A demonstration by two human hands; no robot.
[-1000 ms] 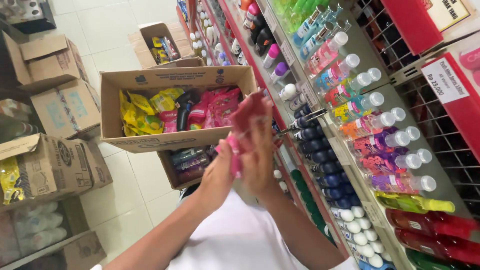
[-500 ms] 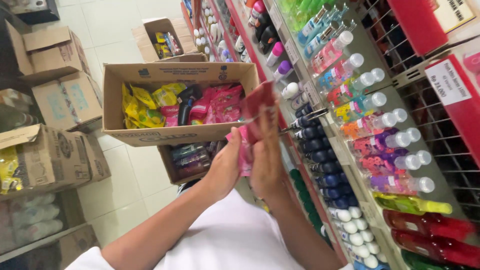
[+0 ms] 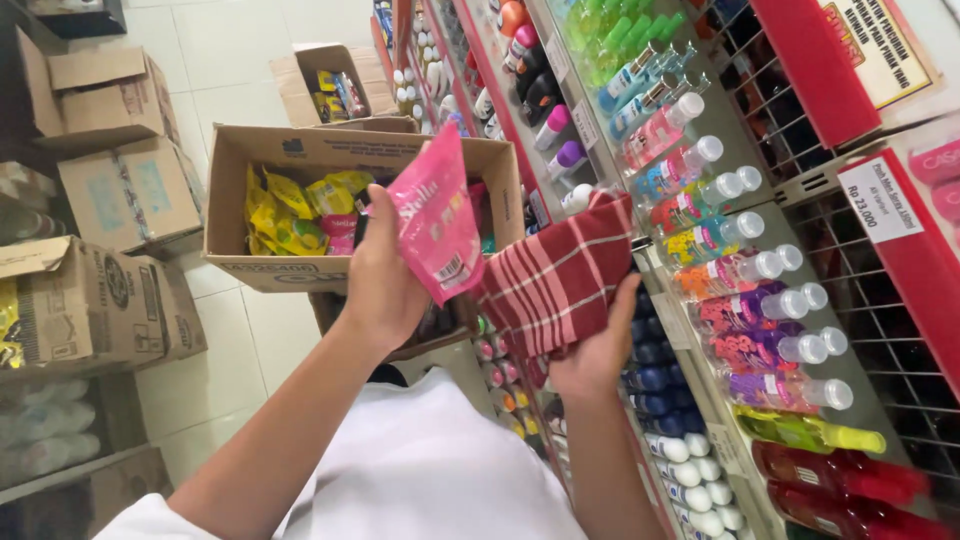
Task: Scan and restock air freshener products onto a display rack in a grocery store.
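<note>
My left hand [image 3: 385,280] is closed on a pink sachet [image 3: 437,225], raised before the open carton [image 3: 300,165]. My right hand [image 3: 590,355] grips a red checked cloth [image 3: 560,275] beside it. Many packets remain in the carton; shelf bottles [image 3: 740,270] stand untouched.

The person wears a plain white top [image 3: 420,470], seen from above at the bottom of the view; the cloth is smooth, with no print, buttons or seams to be made out; a white short sleeve [image 3: 150,518] shows at the lower left corner, ending above the elbow; both forearms are bare below that; the left hand [image 3: 380,285] and the right hand [image 3: 595,355] are bare too, with no gloves; whether any ring or watch is worn cannot be told from this angle.
</note>
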